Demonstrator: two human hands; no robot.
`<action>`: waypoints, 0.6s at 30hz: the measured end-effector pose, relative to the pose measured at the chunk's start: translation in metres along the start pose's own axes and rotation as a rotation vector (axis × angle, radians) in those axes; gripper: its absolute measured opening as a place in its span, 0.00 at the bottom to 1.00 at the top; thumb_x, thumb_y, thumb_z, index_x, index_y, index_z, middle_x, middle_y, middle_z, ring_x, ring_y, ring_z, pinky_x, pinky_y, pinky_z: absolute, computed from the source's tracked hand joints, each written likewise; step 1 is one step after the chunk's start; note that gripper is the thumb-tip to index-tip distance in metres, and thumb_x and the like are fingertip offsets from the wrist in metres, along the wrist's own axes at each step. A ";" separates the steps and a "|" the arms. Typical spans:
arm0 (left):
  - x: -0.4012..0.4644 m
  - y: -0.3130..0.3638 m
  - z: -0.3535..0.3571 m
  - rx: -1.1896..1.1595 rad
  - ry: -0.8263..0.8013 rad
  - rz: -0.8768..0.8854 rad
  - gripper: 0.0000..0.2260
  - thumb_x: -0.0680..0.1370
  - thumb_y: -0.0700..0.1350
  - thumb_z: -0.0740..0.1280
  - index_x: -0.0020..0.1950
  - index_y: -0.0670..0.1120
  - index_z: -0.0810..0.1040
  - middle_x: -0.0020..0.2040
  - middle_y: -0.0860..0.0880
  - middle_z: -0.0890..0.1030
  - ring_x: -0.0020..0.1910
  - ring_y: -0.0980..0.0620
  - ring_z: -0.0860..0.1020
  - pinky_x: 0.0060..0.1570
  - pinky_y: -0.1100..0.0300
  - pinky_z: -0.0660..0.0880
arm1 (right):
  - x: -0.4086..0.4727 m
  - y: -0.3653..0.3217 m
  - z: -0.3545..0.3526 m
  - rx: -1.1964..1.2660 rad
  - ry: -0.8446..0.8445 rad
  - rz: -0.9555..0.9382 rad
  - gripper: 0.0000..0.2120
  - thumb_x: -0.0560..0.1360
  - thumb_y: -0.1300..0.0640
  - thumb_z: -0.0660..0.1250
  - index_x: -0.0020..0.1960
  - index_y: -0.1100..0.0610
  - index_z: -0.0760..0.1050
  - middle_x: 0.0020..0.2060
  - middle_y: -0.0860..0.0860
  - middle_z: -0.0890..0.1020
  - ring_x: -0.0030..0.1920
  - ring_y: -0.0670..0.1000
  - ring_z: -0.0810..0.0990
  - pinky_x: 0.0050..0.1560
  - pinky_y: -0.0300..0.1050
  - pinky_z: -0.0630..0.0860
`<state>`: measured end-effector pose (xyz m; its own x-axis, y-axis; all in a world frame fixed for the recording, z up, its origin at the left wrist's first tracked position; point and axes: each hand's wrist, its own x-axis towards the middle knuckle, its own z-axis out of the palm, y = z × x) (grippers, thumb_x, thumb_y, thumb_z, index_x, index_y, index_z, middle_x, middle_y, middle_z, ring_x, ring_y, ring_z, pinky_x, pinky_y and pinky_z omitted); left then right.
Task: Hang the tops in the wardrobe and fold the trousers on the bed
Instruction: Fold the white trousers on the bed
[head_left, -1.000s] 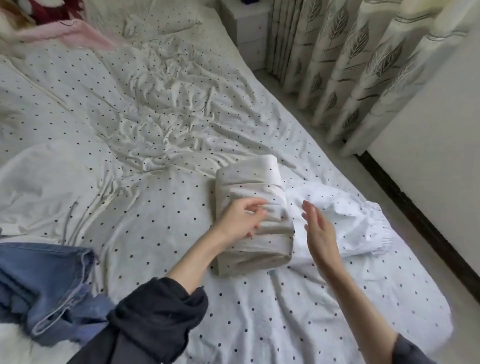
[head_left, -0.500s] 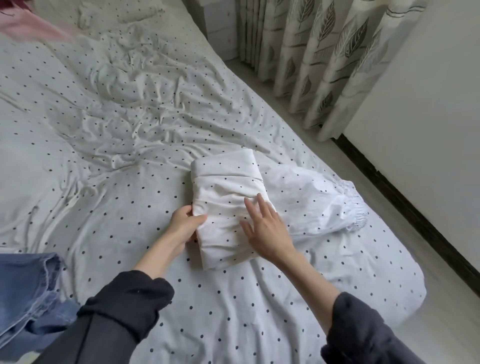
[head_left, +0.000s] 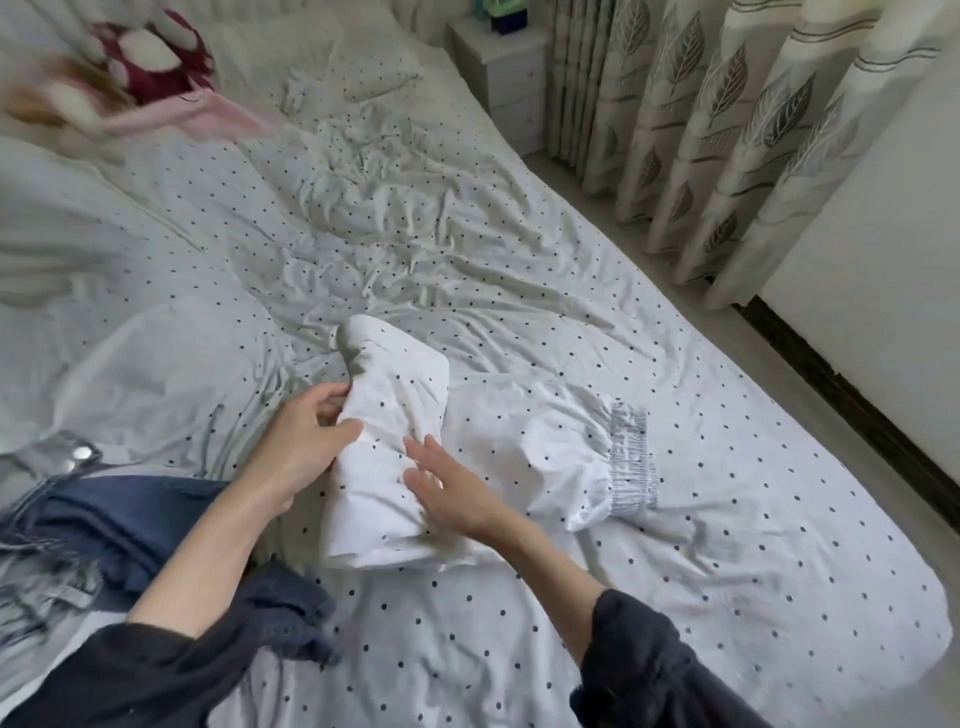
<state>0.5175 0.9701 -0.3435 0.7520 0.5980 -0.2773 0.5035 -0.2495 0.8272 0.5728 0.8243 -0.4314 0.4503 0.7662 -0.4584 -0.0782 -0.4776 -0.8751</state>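
A folded bundle of white trousers (head_left: 395, 415) lies on the dotted bed sheet (head_left: 727, 467), its far end lifted a little. My left hand (head_left: 306, 447) grips the bundle's left edge, thumb on top and fingers curled underneath. My right hand (head_left: 447, 488) rests flat on the bundle's near right part with straight, spread fingers. A white dotted garment with an elastic cuff (head_left: 631, 457) lies spread just right of the bundle. Blue jeans (head_left: 119, 514) lie crumpled at the left, partly under my left forearm.
Pink and dark red clothes (head_left: 171, 98) lie blurred near the head of the bed. A white nightstand (head_left: 501, 67) stands beyond the bed's far corner. Leaf-print curtains (head_left: 727, 130) and a white wall with a dark skirting line the floor strip on the right.
My left hand has closed round the bundle's left edge and tipped its far end up. The bundle has turned slightly. My right hand stays flat on it.
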 end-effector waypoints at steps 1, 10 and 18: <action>-0.002 0.004 0.001 0.015 0.003 -0.007 0.16 0.75 0.33 0.65 0.58 0.50 0.73 0.43 0.56 0.77 0.39 0.63 0.75 0.34 0.74 0.70 | -0.003 -0.001 0.000 0.082 0.039 0.003 0.21 0.81 0.51 0.55 0.74 0.49 0.62 0.70 0.47 0.65 0.71 0.44 0.61 0.70 0.39 0.55; -0.021 0.027 0.115 0.031 -0.275 0.045 0.17 0.76 0.39 0.66 0.65 0.48 0.72 0.41 0.53 0.73 0.35 0.54 0.73 0.41 0.61 0.71 | -0.070 0.050 -0.084 0.727 0.488 0.029 0.17 0.80 0.45 0.53 0.63 0.50 0.71 0.61 0.46 0.76 0.57 0.48 0.79 0.53 0.46 0.78; -0.021 -0.008 0.137 0.184 -0.198 0.072 0.12 0.77 0.37 0.64 0.60 0.44 0.77 0.55 0.46 0.78 0.46 0.54 0.75 0.47 0.72 0.70 | -0.064 0.067 -0.097 0.271 0.645 0.187 0.06 0.75 0.55 0.66 0.40 0.53 0.75 0.34 0.45 0.76 0.38 0.47 0.74 0.37 0.30 0.68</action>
<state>0.5564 0.8551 -0.4114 0.8482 0.4174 -0.3262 0.5007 -0.4307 0.7509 0.6250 0.7014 -0.4461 0.8363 0.2359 -0.4949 -0.3856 -0.3886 -0.8368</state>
